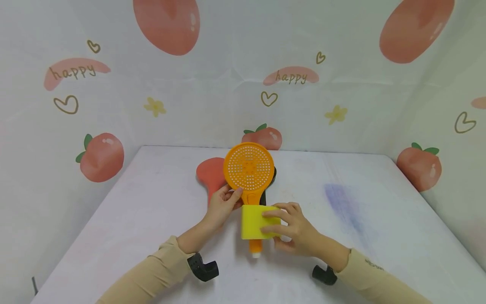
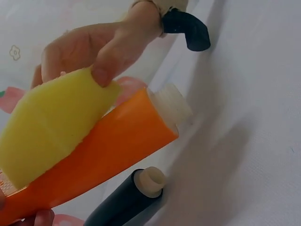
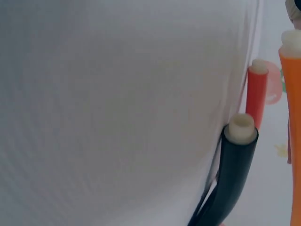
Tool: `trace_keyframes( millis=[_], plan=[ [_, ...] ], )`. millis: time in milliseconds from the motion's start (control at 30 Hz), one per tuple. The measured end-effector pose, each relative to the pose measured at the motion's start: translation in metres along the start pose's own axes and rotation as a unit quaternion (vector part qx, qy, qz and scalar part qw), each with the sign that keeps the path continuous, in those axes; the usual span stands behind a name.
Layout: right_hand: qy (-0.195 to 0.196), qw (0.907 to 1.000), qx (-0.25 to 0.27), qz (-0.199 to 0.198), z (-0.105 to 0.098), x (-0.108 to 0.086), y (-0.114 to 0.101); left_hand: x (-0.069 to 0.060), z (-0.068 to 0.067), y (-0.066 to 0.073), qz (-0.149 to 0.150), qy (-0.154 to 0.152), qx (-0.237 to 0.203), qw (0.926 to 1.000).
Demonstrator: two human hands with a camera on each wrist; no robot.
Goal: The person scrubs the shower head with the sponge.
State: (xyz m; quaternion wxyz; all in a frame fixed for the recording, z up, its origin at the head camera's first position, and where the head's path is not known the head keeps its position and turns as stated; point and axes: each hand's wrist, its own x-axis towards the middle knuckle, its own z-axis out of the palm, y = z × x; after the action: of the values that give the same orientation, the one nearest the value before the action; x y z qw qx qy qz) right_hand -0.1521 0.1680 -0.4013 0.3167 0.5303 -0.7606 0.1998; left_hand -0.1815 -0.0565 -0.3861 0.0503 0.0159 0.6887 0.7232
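An orange shower head (image 1: 248, 166) with a perforated round face is held above the table, its white threaded end (image 2: 171, 104) toward me. My left hand (image 1: 223, 206) grips it at the neck, just below the face. A yellow sponge (image 1: 251, 223) lies against the handle, covering its middle. My right hand (image 1: 298, 231) holds the sponge from the right side, fingers spread over its top and the thumb at its edge, as the left wrist view shows. In the right wrist view only the handle of the orange shower head (image 3: 295, 108) shows.
A red shower head (image 1: 211, 172) lies on the white table (image 1: 163, 202) behind my left hand. A black shower head (image 3: 235, 160) lies beside it, mostly hidden by the orange one in the head view. Fruit-printed cloth walls (image 1: 228, 109) stand around the back and sides.
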Motion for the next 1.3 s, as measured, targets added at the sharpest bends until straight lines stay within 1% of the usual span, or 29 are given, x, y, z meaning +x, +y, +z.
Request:
trace_keyframes(
  millis=[67, 200, 267, 300, 433, 600, 667, 733, 867, 933, 1067, 1167, 1300],
  plan=[
    [0.022, 0.9996, -0.014, 0.014, 0.000, 0.000, 0.005, 0.001, 0.000, 0.000, 0.000, -0.003, -0.006, 1.0000],
    [0.063, 0.9948, -0.038, 0.070, 0.002, -0.001, 0.014, 0.002, -0.001, -0.001, 0.001, -0.006, -0.012, 0.9999],
    [0.072, 0.9928, -0.040, 0.087, 0.003, -0.002, 0.015, 0.002, -0.001, -0.002, -0.003, -0.005, -0.010, 0.9999],
    [0.074, 0.9927, -0.037, 0.088, 0.003, -0.003, 0.015, 0.002, -0.002, -0.003, -0.004, -0.005, -0.008, 0.9999],
    [0.066, 0.9957, -0.017, 0.063, 0.005, -0.005, 0.010, 0.002, -0.002, -0.003, -0.010, 0.000, -0.004, 0.9999],
    [0.036, 0.9991, 0.015, 0.017, 0.003, -0.003, 0.003, 0.005, -0.004, -0.002, -0.016, 0.013, -0.009, 0.9998],
    [0.024, 0.9995, 0.020, 0.008, 0.001, -0.002, 0.003, 0.005, -0.005, -0.001, -0.018, 0.016, -0.009, 0.9997],
    [0.022, 0.9996, 0.013, 0.010, -0.002, 0.001, 0.006, 0.005, -0.005, -0.001, -0.014, 0.016, -0.010, 0.9997],
    [0.032, 0.9988, -0.008, 0.038, -0.005, 0.005, 0.013, 0.005, -0.005, 0.001, -0.007, 0.012, -0.013, 0.9998],
    [0.035, 0.9982, -0.015, 0.048, -0.005, 0.007, 0.016, 0.005, -0.005, 0.002, -0.008, 0.009, -0.016, 0.9998],
    [0.027, 0.9983, -0.009, 0.052, -0.004, 0.007, 0.017, 0.003, -0.004, 0.006, -0.005, 0.006, -0.019, 0.9998],
    [0.010, 0.9989, 0.011, 0.044, -0.004, 0.007, 0.011, 0.003, -0.004, 0.008, -0.009, 0.011, -0.020, 0.9997],
    [-0.025, 0.9987, 0.043, 0.008, -0.005, 0.007, 0.000, 0.003, -0.005, 0.009, -0.010, 0.025, -0.015, 0.9995]
  ],
)
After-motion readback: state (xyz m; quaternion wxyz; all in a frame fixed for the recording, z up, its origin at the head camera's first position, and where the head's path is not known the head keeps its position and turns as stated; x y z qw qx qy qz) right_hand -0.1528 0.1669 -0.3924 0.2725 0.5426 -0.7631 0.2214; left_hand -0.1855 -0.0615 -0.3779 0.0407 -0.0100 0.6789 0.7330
